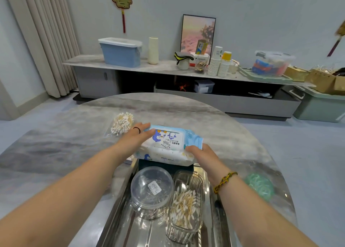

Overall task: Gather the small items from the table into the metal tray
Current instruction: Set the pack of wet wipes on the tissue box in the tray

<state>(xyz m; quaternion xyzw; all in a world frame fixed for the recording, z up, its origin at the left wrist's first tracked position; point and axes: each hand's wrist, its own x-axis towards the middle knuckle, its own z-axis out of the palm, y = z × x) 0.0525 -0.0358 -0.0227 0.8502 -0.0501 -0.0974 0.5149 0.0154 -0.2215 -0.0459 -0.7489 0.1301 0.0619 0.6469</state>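
Metal tray (pixel 119 218): it sits on the table's near edge, right below you, long side running away from you.
Round clear jar (pixel 151 190): it stands in the tray on the left, lid on with a sticker. Thin items lie at the bottom, possibly pins; the glare hides them.
Ribbed clear box (pixel 184 205): just beside the jar on its right, in the tray, holding loose cotton swabs.
Wipes pack (pixel 168 144): you hold this blue-and-white soft pack over the tray's far end.
Left hand (pixel 137 134): your fingers reach along the pack's far left end with the thumb on top, grasping it.
Right hand (pixel 199 153): your fingers curl round the pack's near right corner, gripping it.
Bag of swabs (pixel 122 123): it lies on the table, just beyond your left hand.
Green item (pixel 260 186): it lies on the table to the right of the tray, apart from it.
Table (pixel 56 153): rounded, grey marbled top.
Room: a low sideboard (pixel 97 78) against the wall carries a blue bin (pixel 121 52), stacked paper cups (pixel 218 63) and a clear lidded box (pixel 272 63); a framed picture (pixel 197 34) leans behind them, and a curtain (pixel 43 41) hangs at the left.
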